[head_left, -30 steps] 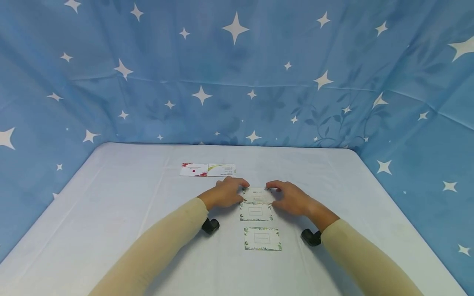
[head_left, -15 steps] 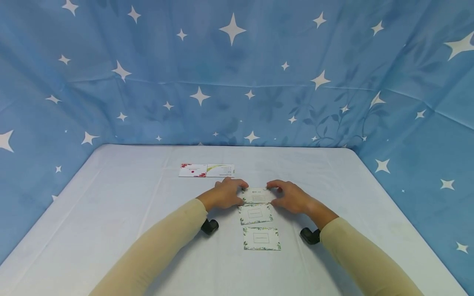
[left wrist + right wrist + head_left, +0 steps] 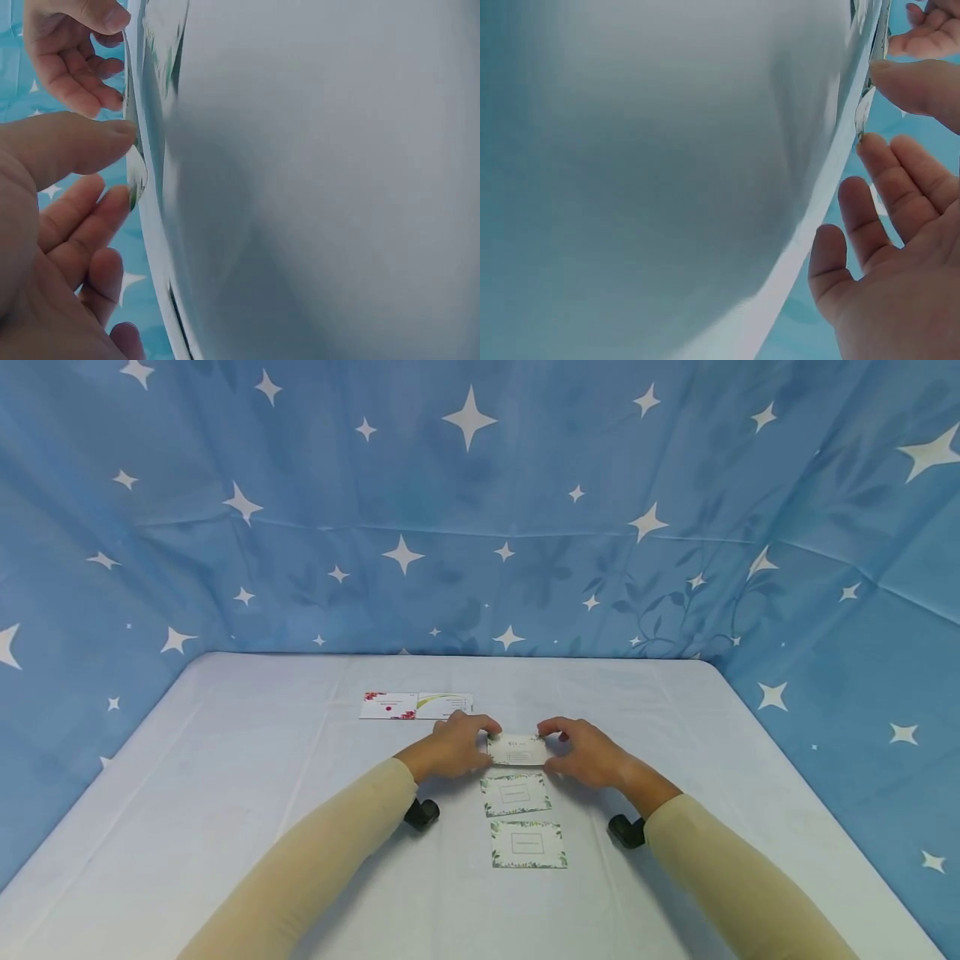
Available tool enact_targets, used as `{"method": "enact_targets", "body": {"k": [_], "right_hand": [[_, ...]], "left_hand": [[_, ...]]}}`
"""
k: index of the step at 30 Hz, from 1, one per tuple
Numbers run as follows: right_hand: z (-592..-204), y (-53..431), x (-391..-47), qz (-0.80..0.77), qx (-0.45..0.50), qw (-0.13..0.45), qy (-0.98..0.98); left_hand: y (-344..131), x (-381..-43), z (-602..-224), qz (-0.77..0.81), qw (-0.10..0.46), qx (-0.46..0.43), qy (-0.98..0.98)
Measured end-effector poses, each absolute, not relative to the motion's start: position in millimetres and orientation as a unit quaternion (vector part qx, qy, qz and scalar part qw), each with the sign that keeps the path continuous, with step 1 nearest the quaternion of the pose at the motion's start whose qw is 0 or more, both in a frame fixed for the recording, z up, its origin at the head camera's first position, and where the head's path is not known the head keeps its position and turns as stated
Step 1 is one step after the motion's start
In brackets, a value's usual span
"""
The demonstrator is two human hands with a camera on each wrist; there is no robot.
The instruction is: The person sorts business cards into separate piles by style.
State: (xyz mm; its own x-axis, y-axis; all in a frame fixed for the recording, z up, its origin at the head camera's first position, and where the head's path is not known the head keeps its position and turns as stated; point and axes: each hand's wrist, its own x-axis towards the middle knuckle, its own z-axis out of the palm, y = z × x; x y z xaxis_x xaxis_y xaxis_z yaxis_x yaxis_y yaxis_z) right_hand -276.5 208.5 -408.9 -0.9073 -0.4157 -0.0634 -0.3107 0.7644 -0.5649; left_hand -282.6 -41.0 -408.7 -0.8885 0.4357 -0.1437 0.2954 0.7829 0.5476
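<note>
A white card with a leafy border and printed text [image 3: 517, 750] is held by both hands, just off the table. My left hand [image 3: 459, 745] pinches its left edge between thumb and finger; in the left wrist view that end of the card [image 3: 137, 180] shows between them. My right hand [image 3: 590, 756] pinches the right edge the same way, and the card [image 3: 864, 114] appears edge-on in the right wrist view. Below it lie a slightly turned leaf-bordered card [image 3: 515, 795] and, nearest me, another leaf-bordered card [image 3: 528, 845].
Beyond my left hand, a card with red flowers [image 3: 387, 706] and a card with a yellow-green curve [image 3: 444, 706] lie side by side. A white cloth covers the table [image 3: 225, 777]. Behind its far edge hangs a blue starry curtain [image 3: 480, 568].
The held card has risen slightly and moved away from me, leaving a gap to the middle card. That middle card has turned a little and shifted toward me. Both hands moved up with the held card.
</note>
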Motion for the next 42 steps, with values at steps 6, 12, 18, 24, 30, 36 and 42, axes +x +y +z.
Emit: {"method": "enact_targets", "body": {"k": [6,12,18,24,30,36,42], "right_hand": [[-401.3,203.2,-289.4,-0.276,-0.183,0.094,0.939],[-398.0,196.9,-310.2,-0.280,-0.164,0.094,0.941],[-398.8,191.5,-323.5,-0.291,-0.160,0.091,0.939],[-405.6,186.6,-334.7,-0.303,-0.144,0.106,0.936],[-408.4,185.6,-342.7,-0.283,-0.153,0.103,0.941],[-408.9,181.0,-350.3,-0.281,-0.150,0.114,0.941],[-409.4,176.2,-354.3,-0.264,-0.142,0.126,0.946]], "left_hand": [[-44.7,-295.9,-402.1,0.264,0.123,0.194,0.937],[-47.6,-315.7,-397.5,0.259,0.114,0.189,0.940],[-48.6,-330.2,-400.8,0.258,0.116,0.176,0.943],[-49.3,-339.9,-402.4,0.258,0.124,0.150,0.946],[-49.0,-349.8,-406.3,0.246,0.128,0.153,0.949],[-51.0,-353.5,-408.1,0.243,0.129,0.147,0.950],[-52.4,-353.5,-408.4,0.246,0.134,0.142,0.949]]}}
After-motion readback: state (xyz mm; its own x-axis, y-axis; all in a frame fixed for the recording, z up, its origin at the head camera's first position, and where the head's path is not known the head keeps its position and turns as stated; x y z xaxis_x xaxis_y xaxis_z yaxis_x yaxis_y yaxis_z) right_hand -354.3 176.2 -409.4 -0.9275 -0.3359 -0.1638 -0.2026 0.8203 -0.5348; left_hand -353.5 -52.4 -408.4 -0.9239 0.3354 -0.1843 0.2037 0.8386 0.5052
